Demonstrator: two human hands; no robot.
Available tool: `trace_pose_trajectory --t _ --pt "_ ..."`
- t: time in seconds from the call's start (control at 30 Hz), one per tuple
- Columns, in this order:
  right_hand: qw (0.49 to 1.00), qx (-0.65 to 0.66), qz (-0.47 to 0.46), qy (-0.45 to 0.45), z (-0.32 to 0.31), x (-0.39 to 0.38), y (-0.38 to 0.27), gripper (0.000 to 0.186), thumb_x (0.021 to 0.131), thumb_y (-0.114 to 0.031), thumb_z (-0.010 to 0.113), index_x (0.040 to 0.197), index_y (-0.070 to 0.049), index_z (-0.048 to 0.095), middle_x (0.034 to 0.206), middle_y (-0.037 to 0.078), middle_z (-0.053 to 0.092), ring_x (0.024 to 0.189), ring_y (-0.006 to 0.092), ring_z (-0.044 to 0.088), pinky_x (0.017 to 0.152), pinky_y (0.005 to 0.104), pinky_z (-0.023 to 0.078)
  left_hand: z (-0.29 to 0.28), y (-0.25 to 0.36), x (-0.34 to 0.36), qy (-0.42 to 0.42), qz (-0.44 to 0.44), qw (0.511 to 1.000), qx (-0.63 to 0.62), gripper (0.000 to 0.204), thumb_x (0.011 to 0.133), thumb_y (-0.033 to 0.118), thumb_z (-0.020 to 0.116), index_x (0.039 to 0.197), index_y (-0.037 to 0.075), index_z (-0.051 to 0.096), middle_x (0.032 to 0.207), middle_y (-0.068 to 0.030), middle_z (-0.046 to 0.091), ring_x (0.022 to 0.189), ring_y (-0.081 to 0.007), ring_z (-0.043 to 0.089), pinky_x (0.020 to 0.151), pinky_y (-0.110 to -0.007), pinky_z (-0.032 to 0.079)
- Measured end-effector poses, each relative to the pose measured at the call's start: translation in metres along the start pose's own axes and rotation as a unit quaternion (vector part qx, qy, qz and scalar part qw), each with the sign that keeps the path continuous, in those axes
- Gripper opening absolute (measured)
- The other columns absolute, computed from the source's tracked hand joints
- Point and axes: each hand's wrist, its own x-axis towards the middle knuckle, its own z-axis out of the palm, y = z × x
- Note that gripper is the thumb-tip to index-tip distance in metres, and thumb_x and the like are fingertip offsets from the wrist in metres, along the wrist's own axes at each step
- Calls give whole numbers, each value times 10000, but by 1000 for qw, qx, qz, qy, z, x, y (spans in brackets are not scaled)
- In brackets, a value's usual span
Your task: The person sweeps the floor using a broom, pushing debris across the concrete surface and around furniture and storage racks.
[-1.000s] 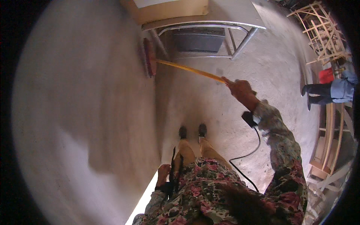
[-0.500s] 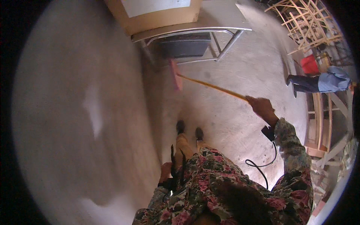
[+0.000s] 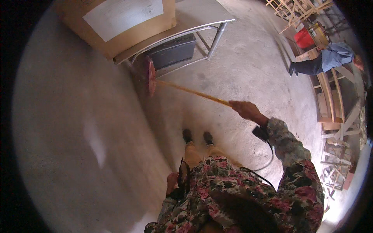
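My right hand (image 3: 247, 110) is closed round the end of the yellow handle of a broom (image 3: 194, 92). The arm stretches forward, and the handle runs away to the left. Its reddish-pink broom head (image 3: 151, 77) is at the foot of the wall, close to the front of a metal-framed table (image 3: 202, 18). My left hand (image 3: 171, 182) hangs low at my left side, near a dark strap by my waist. How its fingers lie cannot be made out.
A large cardboard box (image 3: 128, 39) with a white panel stands on the table, a dark grey bin (image 3: 171, 52) beneath it. The wall (image 3: 77, 116) rises close on my left. At right, a person in blue (image 3: 328, 58) stands near a red container (image 3: 304, 38) and wooden frames (image 3: 332, 97).
My right hand and the broom have shifted left in the picture, the broom head now nearer the wall corner. The table appears farther left and larger. The other person's pose has changed.
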Motion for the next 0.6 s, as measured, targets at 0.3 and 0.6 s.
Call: trace_pose_trajectory --t 0.3,0.6 --pt "984 169 3 56 33 22 41 335 868 -266 503 1166 -123 559 967 155 630 832 322 613 709 406 490 6 50 30 -54 -35 993 95 174 855 211 564 808 44 579 672 -28 544 533 -113 501 484 -258 408" --pt "919 311 243 0 63 -39 96 417 884 -328 487 1197 -54 520 1080 164 600 986 259 586 833 349 454 43 130 74 -188 -8 978 85 160 833 170 574 894 21 576 693 -46 568 597 -140 556 561 -281 478"
